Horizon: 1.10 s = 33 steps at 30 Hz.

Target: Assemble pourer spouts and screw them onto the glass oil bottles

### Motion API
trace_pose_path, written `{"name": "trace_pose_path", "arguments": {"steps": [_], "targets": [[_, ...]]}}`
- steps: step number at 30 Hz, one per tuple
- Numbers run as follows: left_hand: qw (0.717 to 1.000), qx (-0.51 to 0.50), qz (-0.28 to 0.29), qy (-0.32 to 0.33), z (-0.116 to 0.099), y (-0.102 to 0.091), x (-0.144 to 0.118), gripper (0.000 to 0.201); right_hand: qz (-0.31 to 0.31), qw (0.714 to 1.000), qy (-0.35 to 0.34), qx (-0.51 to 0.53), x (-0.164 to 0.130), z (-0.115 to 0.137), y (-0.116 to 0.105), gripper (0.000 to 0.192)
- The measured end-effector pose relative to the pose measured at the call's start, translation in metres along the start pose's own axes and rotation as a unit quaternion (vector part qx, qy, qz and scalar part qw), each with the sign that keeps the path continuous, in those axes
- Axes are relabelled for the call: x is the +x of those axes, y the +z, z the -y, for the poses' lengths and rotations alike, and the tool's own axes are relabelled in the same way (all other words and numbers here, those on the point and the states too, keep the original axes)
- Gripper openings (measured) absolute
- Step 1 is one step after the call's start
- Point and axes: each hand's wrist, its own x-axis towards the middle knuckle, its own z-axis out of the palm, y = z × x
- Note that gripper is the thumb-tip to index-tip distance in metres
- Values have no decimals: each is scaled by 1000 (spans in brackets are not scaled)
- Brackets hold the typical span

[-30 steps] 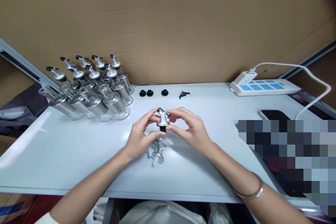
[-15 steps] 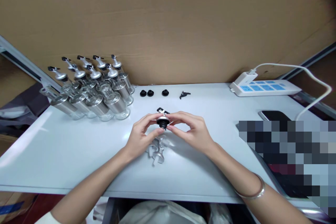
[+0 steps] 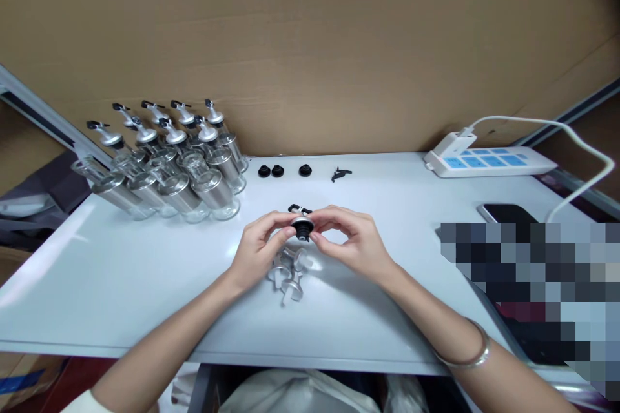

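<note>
Between my two hands, above the middle of the table, is a bottle pourer [image 3: 303, 226] with a silver collar, a black ribbed stopper facing me and a black flip cap on the far side. My left hand [image 3: 261, 248] pinches its left side with thumb and fingers. On its right side, my right hand [image 3: 353, 235] grips it with curled fingers, the thumb near the stopper. Just below my hands lie several silver pourer tops [image 3: 292, 287] without black parts. Farther back sit 3 black stoppers [image 3: 305, 170] and a small pile of black flip caps [image 3: 341, 173].
Several glass bottles with steel sleeves [image 3: 179, 192] stand at the left, the rear ones fitted with pourers [image 3: 175, 134]. At the right are a white power strip [image 3: 494, 161] with a cable and a phone [image 3: 508, 216]. A cardboard wall [image 3: 339, 51] closes off the back.
The pourer has tipped so its stopper end shows more towards me, and it has sunk slightly. My left thumb has shifted up from the stopper towards the collar.
</note>
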Motion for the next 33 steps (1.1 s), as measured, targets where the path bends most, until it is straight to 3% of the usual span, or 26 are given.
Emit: {"name": "trace_pose_path", "arguments": {"steps": [9,16,23,33], "targets": [[1000,-25,-2,-4,7,0,-2,16,21,1000,-4,0,0,0,-2,14],[994,67,0,89,8,-1,-3,16,52,998,-46,-13,1,-1,-3,33],[978,153,26,142,5,0,-2,32,22,997,-61,-50,0,-1,-3,25],[970,174,24,170,3,-5,1,24,22,995,-71,-66,-3,-1,-1,22]]}}
